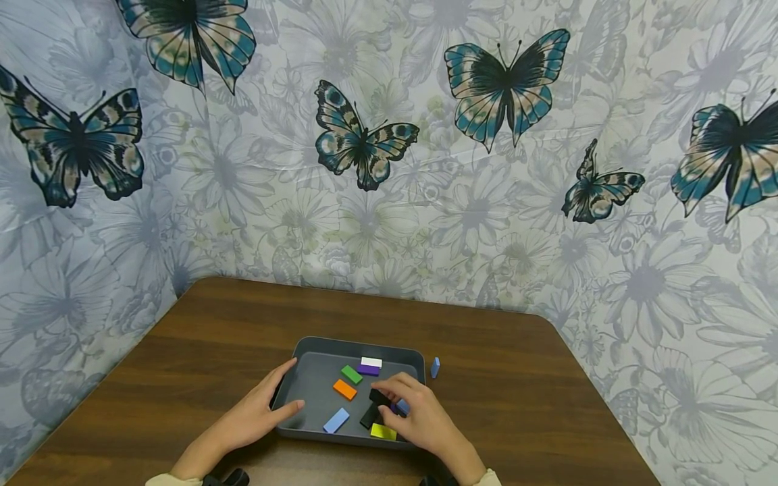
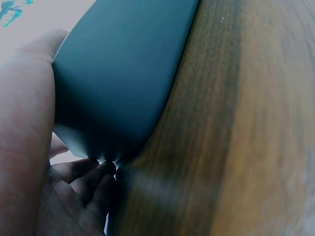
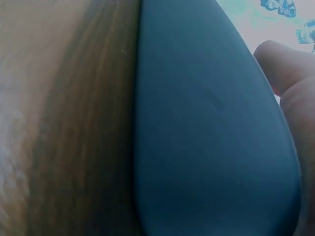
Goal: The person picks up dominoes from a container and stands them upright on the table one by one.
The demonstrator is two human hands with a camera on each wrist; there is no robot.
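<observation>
A dark grey tray (image 1: 313,378) with small coloured blocks lies on the wooden table. My left hand (image 1: 258,408) grips the tray's left side, thumb over the rim; in the left wrist view its fingers (image 2: 91,179) touch the outer wall. Over the tray's right part, my right hand (image 1: 419,412) pinches a black block (image 1: 378,396) between thumb and fingers. Under it lie another black block (image 1: 369,415) and a yellow block (image 1: 383,432). Purple and blue pieces are partly hidden by that hand. The right wrist view shows mostly the tray's outer wall (image 3: 211,123).
Inside the tray are an orange block (image 1: 344,389), a green block (image 1: 351,374), a light blue block (image 1: 336,420), and a white block (image 1: 371,362) against a purple block (image 1: 368,370). Another blue block (image 1: 435,367) stands on the table (image 1: 498,391) beyond the tray's right rim.
</observation>
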